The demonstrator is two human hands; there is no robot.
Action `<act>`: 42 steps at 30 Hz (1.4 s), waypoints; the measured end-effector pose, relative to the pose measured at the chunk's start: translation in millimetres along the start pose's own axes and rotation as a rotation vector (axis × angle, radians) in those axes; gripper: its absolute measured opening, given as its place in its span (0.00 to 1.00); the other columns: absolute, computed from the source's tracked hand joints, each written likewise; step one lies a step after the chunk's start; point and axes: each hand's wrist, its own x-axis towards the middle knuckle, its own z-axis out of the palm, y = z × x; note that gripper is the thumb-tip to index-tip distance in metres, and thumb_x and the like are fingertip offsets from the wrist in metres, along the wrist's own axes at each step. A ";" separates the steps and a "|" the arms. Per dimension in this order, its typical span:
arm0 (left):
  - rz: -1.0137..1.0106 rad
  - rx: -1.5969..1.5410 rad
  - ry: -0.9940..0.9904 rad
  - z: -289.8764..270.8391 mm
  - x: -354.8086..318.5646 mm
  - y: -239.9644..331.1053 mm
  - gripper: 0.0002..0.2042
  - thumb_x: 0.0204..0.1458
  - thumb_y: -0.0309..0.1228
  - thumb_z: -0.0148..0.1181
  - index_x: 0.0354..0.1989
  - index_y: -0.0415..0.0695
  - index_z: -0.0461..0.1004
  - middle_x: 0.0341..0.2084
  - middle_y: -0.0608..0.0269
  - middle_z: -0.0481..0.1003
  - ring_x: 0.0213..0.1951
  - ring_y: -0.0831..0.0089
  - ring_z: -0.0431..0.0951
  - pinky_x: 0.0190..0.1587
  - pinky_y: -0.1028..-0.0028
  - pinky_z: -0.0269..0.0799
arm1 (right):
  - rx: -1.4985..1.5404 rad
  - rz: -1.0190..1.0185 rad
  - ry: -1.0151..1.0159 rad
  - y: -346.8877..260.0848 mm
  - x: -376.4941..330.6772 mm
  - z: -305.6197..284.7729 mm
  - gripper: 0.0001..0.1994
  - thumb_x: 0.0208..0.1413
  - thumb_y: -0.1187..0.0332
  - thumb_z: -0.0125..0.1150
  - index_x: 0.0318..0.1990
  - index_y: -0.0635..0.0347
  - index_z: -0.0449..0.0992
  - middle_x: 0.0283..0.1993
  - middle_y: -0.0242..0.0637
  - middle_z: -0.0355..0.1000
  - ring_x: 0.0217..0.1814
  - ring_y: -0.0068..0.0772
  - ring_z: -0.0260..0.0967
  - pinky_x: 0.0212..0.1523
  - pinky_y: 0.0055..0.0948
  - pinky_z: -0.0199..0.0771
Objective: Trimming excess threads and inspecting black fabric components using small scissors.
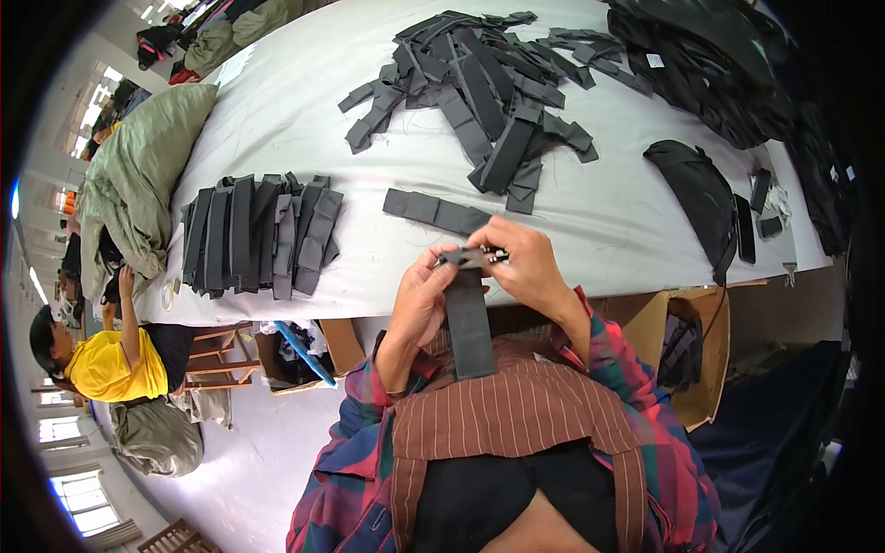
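Dark grey strap (pixel 469 323) hangs upright at table edge, above our lap; top end pinched between our hands. Our left hand (pixel 419 300) grips left upper corner, fingers pressed together. Our right hand (pixel 525 263) curls over top end, fingertips pinching it. Single strap piece (pixel 433 211) lies on white table (pixel 277 120) just beyond. Neat strap stack (pixel 258 235) left; loose strap heap (pixel 489 101) farther back.

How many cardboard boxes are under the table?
2. One open cardboard box sits under the table's right end, with dark pieces inside. Another box is farther left under the table edge, holding a blue thing. More may be hidden behind the person's arms.
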 end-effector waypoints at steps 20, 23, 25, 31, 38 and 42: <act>0.258 0.184 0.304 -14.6 15.6 -1.8 0.11 0.58 0.35 0.54 0.33 0.39 0.74 0.28 0.55 0.78 0.26 0.77 0.77 0.28 0.79 0.74 | -0.113 -0.077 0.099 -12.2 -35.7 7.0 0.09 0.44 0.70 0.66 0.35 0.52 0.78 0.27 0.28 0.72 0.27 0.31 0.62 0.31 0.29 0.55; 0.248 0.171 0.323 -9.6 14.1 0.6 0.09 0.58 0.33 0.54 0.31 0.40 0.74 0.27 0.58 0.78 0.25 0.79 0.76 0.28 0.80 0.73 | -0.072 -0.011 0.125 -10.1 -33.9 7.4 0.08 0.46 0.72 0.65 0.35 0.53 0.78 0.27 0.28 0.73 0.29 0.31 0.64 0.32 0.28 0.57; 0.260 0.126 0.302 -4.8 12.6 3.7 0.09 0.57 0.31 0.53 0.26 0.43 0.71 0.22 0.64 0.75 0.23 0.81 0.73 0.26 0.81 0.71 | -0.001 0.058 0.149 -12.0 -32.2 6.2 0.08 0.46 0.72 0.65 0.35 0.54 0.78 0.27 0.29 0.73 0.30 0.31 0.66 0.33 0.28 0.58; 0.299 0.127 0.312 8.5 10.2 13.9 0.10 0.56 0.26 0.54 0.21 0.45 0.67 0.19 0.70 0.71 0.20 0.85 0.68 0.23 0.83 0.64 | -0.090 -0.113 0.079 -24.5 -29.2 3.8 0.12 0.43 0.67 0.67 0.38 0.51 0.77 0.35 0.32 0.64 0.31 0.35 0.66 0.31 0.32 0.62; 0.316 0.119 0.367 6.7 9.4 13.1 0.10 0.55 0.25 0.55 0.20 0.44 0.68 0.18 0.69 0.71 0.20 0.85 0.68 0.22 0.83 0.63 | -0.097 -0.166 0.018 -32.9 -24.7 10.6 0.13 0.40 0.70 0.68 0.38 0.52 0.79 0.34 0.35 0.65 0.28 0.36 0.65 0.31 0.33 0.65; 0.274 0.096 0.388 3.3 8.8 13.7 0.10 0.54 0.25 0.55 0.20 0.44 0.68 0.18 0.69 0.71 0.20 0.85 0.67 0.23 0.83 0.63 | -0.077 -0.160 0.015 -31.0 -25.4 9.8 0.12 0.40 0.69 0.68 0.36 0.52 0.79 0.33 0.33 0.65 0.29 0.35 0.65 0.30 0.32 0.63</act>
